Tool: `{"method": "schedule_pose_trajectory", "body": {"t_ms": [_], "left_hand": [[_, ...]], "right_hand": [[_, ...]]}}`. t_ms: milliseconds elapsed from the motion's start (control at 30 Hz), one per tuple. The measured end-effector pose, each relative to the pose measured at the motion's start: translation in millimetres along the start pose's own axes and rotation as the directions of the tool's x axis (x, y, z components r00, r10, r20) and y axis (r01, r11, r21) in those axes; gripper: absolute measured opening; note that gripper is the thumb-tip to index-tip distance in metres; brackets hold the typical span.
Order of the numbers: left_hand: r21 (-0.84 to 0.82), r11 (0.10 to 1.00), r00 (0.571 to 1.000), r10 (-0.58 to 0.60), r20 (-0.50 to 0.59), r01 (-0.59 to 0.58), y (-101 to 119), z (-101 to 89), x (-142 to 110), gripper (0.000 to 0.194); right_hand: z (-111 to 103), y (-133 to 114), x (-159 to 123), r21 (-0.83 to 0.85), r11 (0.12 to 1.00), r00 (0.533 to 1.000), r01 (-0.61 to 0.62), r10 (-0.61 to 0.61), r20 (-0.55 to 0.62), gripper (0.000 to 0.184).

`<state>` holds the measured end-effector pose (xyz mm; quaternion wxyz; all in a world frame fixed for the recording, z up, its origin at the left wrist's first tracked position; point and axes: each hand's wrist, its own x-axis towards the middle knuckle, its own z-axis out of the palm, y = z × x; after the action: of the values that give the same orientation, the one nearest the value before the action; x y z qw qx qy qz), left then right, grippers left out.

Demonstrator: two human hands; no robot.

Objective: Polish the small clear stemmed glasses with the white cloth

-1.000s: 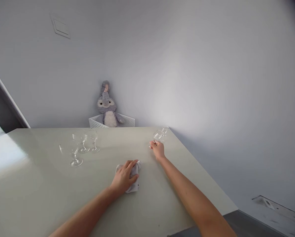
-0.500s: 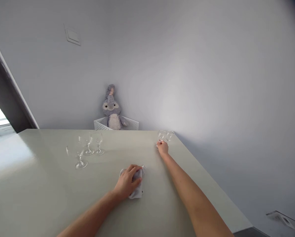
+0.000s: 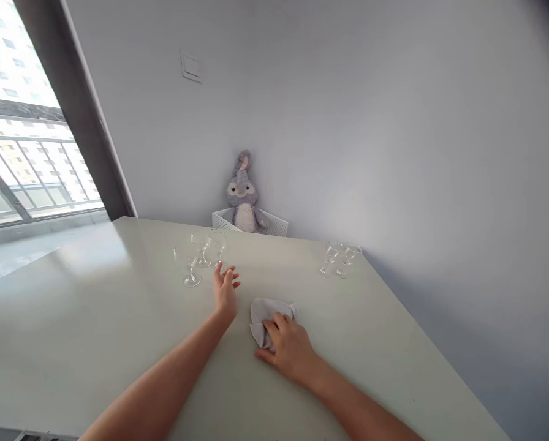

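Note:
My left hand [image 3: 225, 294] is raised over the table, fingers apart and holding nothing. Just beyond its fingertips are three clear stemmed glasses: a front one [image 3: 191, 278], a back-left one [image 3: 204, 262] and a back-right one [image 3: 219, 245]. My right hand [image 3: 291, 348] grips a crumpled light grey cloth [image 3: 266, 307] on the table, its fingers curled onto the fabric. Toward the far right corner, two more stemmed glasses stand side by side, a left one [image 3: 332, 252] and a right one [image 3: 349, 255].
The pale table [image 3: 375, 349] borders a wall on the right. Behind its far edge, a grey plush toy [image 3: 244, 199] sits in a white perforated basket [image 3: 277, 225]. A light switch [image 3: 191, 67] is on the wall, and a window with railings [image 3: 35, 147] is at left.
My right hand has left the glass at the far right and come back onto the cloth. My left hand has let go of the cloth and moved toward the left glasses. The view has turned left.

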<state>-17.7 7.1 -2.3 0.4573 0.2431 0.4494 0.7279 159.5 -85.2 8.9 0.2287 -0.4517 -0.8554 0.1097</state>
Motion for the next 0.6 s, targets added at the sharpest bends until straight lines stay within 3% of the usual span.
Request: {"method": "schedule_pose_trajectory", "body": {"t_ms": [67, 133, 233, 300, 433, 533, 600], "left_hand": [[-0.173, 0.978, 0.993, -0.119, -0.016, 0.114, 8.8, -4.2, 14.2, 0.053], [-0.251, 0.949, 0.982, -0.191, 0.014, 0.188, 18.1, -5.9, 28.0, 0.056], [-0.319, 0.914, 0.968, -0.233, 0.089, 0.249, 30.9, -2.5, 43.2, 0.060], [-0.354, 0.897, 0.964, -0.230, 0.135, 0.264, 37.0, 2.4, 48.4, 0.061], [-0.469, 0.841, 0.961, -0.200, 0.192, 0.269, 41.1, 11.6, 52.6, 0.056], [-0.504, 0.818, 0.960, -0.214, 0.179, 0.276, 39.6, 15.5, 52.7, 0.050], [-0.488, 0.822, 0.955, -0.231, 0.188, 0.294, 37.8, 18.0, 48.4, 0.044]], "right_hand": [[6.4, -2.3, -2.8, -0.085, 0.996, 1.000, 0.005, -0.007, -0.023, 0.028], [7.9, 2.4, -2.0, -0.061, 0.998, 0.999, 0.015, -0.017, -0.028, 0.017], [4.4, 14.1, 0.9, 0.131, 0.991, 0.999, -0.012, 0.017, -0.041, 0.022], [0.9, 22.2, 2.8, 0.329, 0.943, 0.996, -0.056, 0.073, -0.042, 0.029], [-6.2, 35.5, 7.1, 0.675, 0.728, 0.976, -0.121, 0.213, -0.055, 0.039], [-11.3, 41.5, 9.7, 0.822, 0.550, 0.953, -0.146, 0.302, -0.033, 0.040], [-14.9, 43.5, 10.5, 0.899, 0.405, 0.913, -0.165, 0.408, -0.016, 0.039]]}}
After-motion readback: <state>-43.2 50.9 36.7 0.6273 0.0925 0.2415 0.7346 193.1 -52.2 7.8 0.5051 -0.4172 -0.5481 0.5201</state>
